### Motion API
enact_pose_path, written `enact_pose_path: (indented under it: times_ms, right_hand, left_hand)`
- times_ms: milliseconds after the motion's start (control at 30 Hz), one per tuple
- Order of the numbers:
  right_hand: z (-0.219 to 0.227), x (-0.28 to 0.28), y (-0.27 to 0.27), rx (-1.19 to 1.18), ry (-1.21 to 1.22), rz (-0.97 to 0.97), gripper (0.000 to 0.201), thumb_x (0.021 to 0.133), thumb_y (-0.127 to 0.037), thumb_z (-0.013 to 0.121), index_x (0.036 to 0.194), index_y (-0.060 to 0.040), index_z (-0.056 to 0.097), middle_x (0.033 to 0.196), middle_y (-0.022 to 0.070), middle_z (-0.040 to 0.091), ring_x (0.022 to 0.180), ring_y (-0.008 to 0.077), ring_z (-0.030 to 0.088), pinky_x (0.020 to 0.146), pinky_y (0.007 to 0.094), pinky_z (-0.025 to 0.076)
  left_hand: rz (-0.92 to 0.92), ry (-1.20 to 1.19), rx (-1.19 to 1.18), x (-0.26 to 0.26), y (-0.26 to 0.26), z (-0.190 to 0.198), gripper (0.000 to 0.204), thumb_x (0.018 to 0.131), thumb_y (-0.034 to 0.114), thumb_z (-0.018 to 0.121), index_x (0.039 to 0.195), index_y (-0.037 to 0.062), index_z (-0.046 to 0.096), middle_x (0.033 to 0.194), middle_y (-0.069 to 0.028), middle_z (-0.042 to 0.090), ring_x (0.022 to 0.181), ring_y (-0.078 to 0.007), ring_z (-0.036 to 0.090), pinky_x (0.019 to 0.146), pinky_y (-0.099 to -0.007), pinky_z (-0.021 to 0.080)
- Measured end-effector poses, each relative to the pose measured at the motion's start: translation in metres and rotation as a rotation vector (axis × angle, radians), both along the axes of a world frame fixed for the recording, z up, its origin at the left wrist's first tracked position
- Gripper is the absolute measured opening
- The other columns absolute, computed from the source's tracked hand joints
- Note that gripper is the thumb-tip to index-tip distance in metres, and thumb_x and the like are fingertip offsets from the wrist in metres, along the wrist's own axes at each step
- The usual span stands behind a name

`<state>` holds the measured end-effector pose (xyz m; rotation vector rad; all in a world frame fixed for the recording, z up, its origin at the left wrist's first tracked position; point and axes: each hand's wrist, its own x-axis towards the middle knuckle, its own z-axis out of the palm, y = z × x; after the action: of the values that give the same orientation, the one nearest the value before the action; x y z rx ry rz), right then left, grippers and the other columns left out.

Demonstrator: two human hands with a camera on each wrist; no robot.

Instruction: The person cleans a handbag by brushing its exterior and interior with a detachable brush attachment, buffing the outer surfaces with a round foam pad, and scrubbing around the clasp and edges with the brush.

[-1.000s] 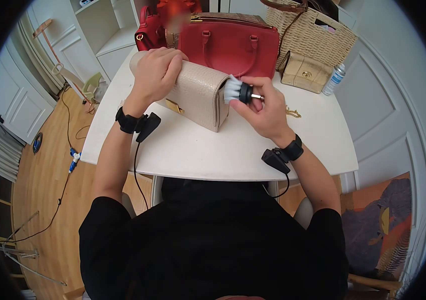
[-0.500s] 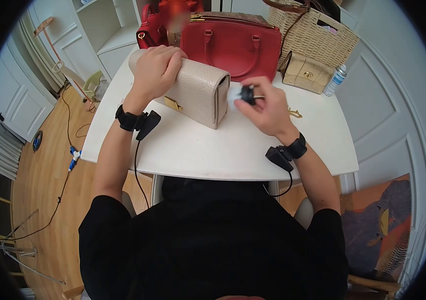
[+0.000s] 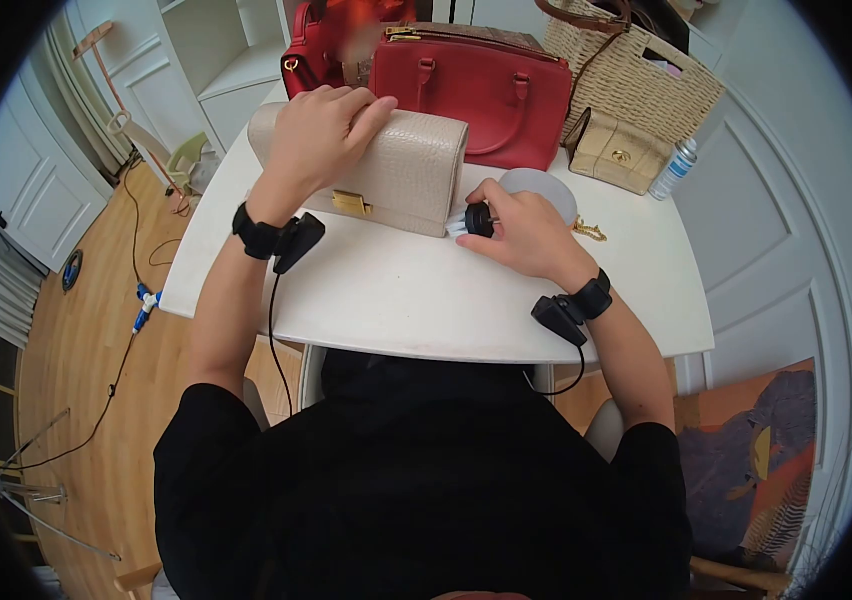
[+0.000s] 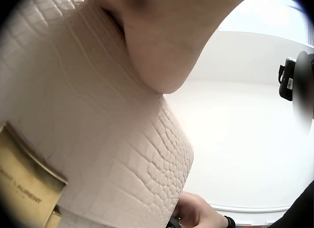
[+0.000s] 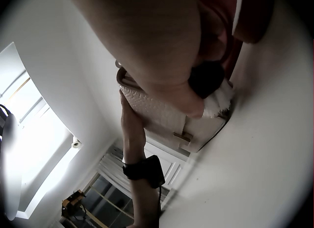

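Observation:
A cream crocodile-textured handbag (image 3: 411, 165) stands on the white table, its gold clasp (image 3: 351, 203) facing the person. The left hand (image 3: 321, 140) grips its top edge, fingers over the far side. In the right hand (image 3: 531, 232) is a round brush (image 3: 478, 220) with a black base and white bristles, pinched between thumb and fingers. Its bristles are right at the bag's lower right corner. The right wrist view also has the white bristles (image 5: 218, 103) low against the end of the bag (image 5: 157, 107), close over the table.
Behind the handbag stand a large red handbag (image 3: 466, 100) and a smaller red bag (image 3: 311, 55). A woven straw basket bag (image 3: 636, 75), a gold clutch (image 3: 614, 150) and a spray can (image 3: 674, 170) are at the back right. A gold chain (image 3: 589, 231) lies by the right hand.
The cream handbag has turned so its clasp side faces the person more squarely. The right hand has lowered the brush from the bag's upper right side to its lower corner.

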<state>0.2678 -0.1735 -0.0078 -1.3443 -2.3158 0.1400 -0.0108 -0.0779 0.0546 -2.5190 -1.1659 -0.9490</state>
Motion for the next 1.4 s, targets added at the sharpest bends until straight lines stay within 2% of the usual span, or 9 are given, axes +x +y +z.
enact_pose_path:
  times_ms: [133,233,433,600,800,933,1233,1300,1400]
  right_hand:
    - [0.004,0.002,0.0,0.078,0.049,-0.009,0.044,0.088,-0.036,0.079,0.111,-0.0039,0.06,0.073,0.0132,0.068,0.067,0.0309,0.068,0.063,0.0409,0.051]
    - [0.007,-0.001,-0.003,0.052,0.144,-0.065,0.043,0.089,-0.035,0.079,0.111,-0.0037,0.06,0.071,0.0121,0.068,0.064,0.0289,0.069,0.059,0.0377,0.05]
    - [0.007,-0.003,-0.001,0.172,0.227,-0.105,0.042,0.091,-0.035,0.077,0.112,-0.0035,0.06,0.07,0.0111,0.07,0.062,0.0283,0.069,0.057,0.0373,0.049]
    - [-0.002,-0.005,0.001,-0.095,0.129,-0.057,0.045,0.091,-0.038,0.076,0.117,-0.0048,0.06,0.071,0.0115,0.067,0.066,0.0317,0.068,0.062,0.0412,0.05]
    - [-0.013,-0.007,0.003,-0.165,0.012,0.078,0.048,0.093,-0.038,0.073,0.127,-0.0058,0.062,0.071,0.0114,0.066,0.07,0.0317,0.068,0.067,0.0431,0.052]
    - [-0.01,-0.014,-0.002,-0.21,-0.025,0.075,0.047,0.094,-0.037,0.071,0.128,-0.005,0.064,0.073,0.0122,0.068,0.072,0.0321,0.069,0.068,0.0439,0.052]
    - [-0.017,-0.013,-0.002,-0.211,0.061,0.075,0.043,0.096,-0.041,0.065,0.109,-0.0007,0.072,0.081,0.0195,0.072,0.078,0.037,0.071,0.074,0.0468,0.055]
    - [-0.016,-0.013,-0.001,-0.202,0.004,0.123,0.039,0.097,-0.037,0.067,0.107,0.0003,0.071,0.071,0.015,0.067,0.065,0.0327,0.065,0.064,0.0422,0.049]
    - [-0.017,-0.013,-0.001,-0.211,0.033,0.137,0.039,0.098,-0.037,0.066,0.106,0.0007,0.071,0.071,0.0157,0.066,0.065,0.033,0.065,0.063,0.0423,0.049]
  left_hand:
    - [-0.204,0.034,-0.038,-0.027,0.005,0.006,0.056,0.092,0.051,0.068,0.131,0.0113,0.066,0.112,-0.0135,0.072,0.104,-0.0358,0.067,0.093,-0.0453,0.051]
    - [-0.033,0.181,-0.158,-0.042,0.007,0.014,0.075,0.085,0.061,0.073,0.14,0.0125,0.06,0.119,-0.0159,0.07,0.112,-0.0374,0.065,0.098,-0.0465,0.05]
    - [0.055,0.265,-0.13,-0.025,-0.017,0.02,0.063,0.093,0.051,0.067,0.145,0.0159,0.058,0.101,-0.0188,0.074,0.094,-0.0394,0.07,0.087,-0.0475,0.053]
    - [0.023,0.335,-0.194,-0.02,-0.061,0.037,0.062,0.093,0.04,0.066,0.151,0.0213,0.052,0.088,-0.0204,0.073,0.081,-0.0413,0.07,0.078,-0.048,0.055]
    - [-0.219,0.367,-0.329,-0.01,-0.072,0.032,0.089,0.069,0.028,0.082,0.152,0.0224,0.05,0.097,-0.0204,0.073,0.085,-0.0409,0.071,0.079,-0.0467,0.055]
    - [-0.244,0.435,-0.329,-0.008,-0.056,0.024,0.093,0.065,0.026,0.083,0.153,0.0221,0.05,0.095,-0.0192,0.073,0.085,-0.0406,0.07,0.079,-0.0465,0.055]
    - [-0.058,0.554,-0.127,0.025,-0.064,-0.041,0.103,0.066,0.014,0.079,0.16,0.0208,0.038,0.118,-0.0246,0.062,0.086,-0.0399,0.067,0.076,-0.0443,0.055]
    - [0.108,0.76,-0.13,0.04,-0.074,-0.046,0.106,0.066,0.013,0.08,0.162,0.0201,0.034,0.123,-0.0271,0.057,0.086,-0.0385,0.067,0.075,-0.0424,0.055]
    - [0.099,0.673,0.002,0.042,-0.064,-0.068,0.11,0.066,0.014,0.08,0.164,0.0219,0.03,0.122,-0.0311,0.056,0.082,-0.0391,0.065,0.071,-0.0407,0.056]
